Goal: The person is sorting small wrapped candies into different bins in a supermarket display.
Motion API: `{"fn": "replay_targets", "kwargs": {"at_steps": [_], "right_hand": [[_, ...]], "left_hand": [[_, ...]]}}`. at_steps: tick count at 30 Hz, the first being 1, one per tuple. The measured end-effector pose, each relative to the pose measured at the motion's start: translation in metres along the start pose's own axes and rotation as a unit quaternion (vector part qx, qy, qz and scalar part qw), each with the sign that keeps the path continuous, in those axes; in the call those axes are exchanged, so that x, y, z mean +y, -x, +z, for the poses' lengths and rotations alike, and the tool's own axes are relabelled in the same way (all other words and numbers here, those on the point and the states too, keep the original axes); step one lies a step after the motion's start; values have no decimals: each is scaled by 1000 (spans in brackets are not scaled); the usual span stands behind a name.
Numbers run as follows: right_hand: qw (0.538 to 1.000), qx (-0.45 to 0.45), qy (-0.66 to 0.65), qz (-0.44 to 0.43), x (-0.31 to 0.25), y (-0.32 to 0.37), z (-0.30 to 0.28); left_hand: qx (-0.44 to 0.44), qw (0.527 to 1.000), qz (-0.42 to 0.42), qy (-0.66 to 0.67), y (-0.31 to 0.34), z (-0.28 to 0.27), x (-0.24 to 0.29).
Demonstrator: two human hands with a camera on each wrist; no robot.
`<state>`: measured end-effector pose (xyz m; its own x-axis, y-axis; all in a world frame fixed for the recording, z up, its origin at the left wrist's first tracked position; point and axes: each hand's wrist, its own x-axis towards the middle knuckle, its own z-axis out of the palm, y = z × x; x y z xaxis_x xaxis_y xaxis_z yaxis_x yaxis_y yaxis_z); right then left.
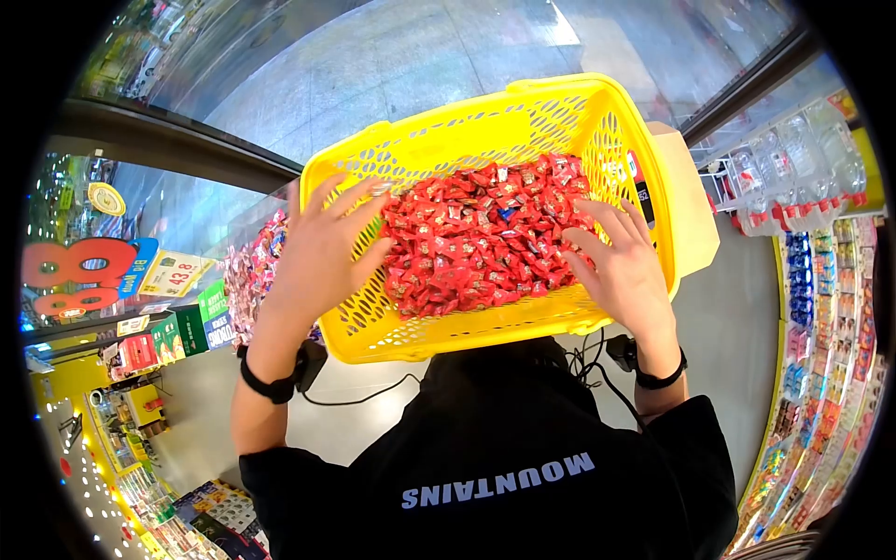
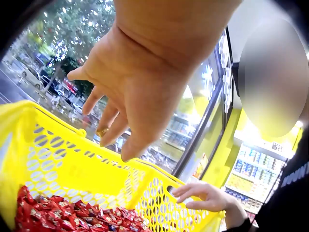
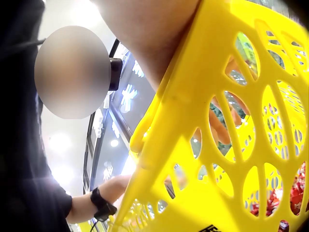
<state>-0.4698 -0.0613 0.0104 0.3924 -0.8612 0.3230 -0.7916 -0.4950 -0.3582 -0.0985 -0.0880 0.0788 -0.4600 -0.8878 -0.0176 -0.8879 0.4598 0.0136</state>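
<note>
A yellow plastic basket point(image 1: 425, 347) with perforated walls stands in front of the person. Inside it lies a broad heap of small red-wrapped candies point(image 1: 485, 247), with one blue piece point(image 1: 506, 214) among them. My left hand point(image 1: 327, 247) hovers over the basket's left end, fingers spread and holding nothing. In the left wrist view that left hand point(image 2: 137, 92) is above the rim, palm showing. Over the right end of the heap, my right hand point(image 1: 618, 266) reaches in with loosely bent fingers and nothing in its grasp. Its fingers point(image 3: 219, 129) show through the wall holes in the right wrist view.
A cardboard box point(image 1: 695, 210) sits beside the basket's right end. To the left are more wrapped candies point(image 1: 257, 271) and price signs point(image 1: 173, 273). Stocked shelves point(image 1: 821, 355) curve along the right. Black cables point(image 1: 373, 397) hang near the person's front.
</note>
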Motion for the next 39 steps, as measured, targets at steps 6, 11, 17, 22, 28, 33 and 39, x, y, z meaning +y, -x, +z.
{"fn": "replay_targets", "kwargs": {"at_steps": [6,11,17,22,28,33,39], "right_hand": [[999,-20,39,-5,1,-4,1],[994,-79,61,-40,-13,-27,-20],[971,-199,63,-120,-42,-100,-6],[874,-464,71,-128,0,-141,82],[836,-513,168,-96,-2,-139,134],[835,-510,181,-103,0,-136,148],[846,-487,180,-117,20,-135,144]], "left_hand": [[87,984,-151,40,88,23,-74],[76,974,-196,85,141,99,-113],[45,973,-206,96,151,139,-107],[94,973,-177,117,163,143,-113],[142,962,-192,131,168,133,-109],[96,978,-158,99,167,157,-99],[106,965,-225,79,164,175,-112]]}}
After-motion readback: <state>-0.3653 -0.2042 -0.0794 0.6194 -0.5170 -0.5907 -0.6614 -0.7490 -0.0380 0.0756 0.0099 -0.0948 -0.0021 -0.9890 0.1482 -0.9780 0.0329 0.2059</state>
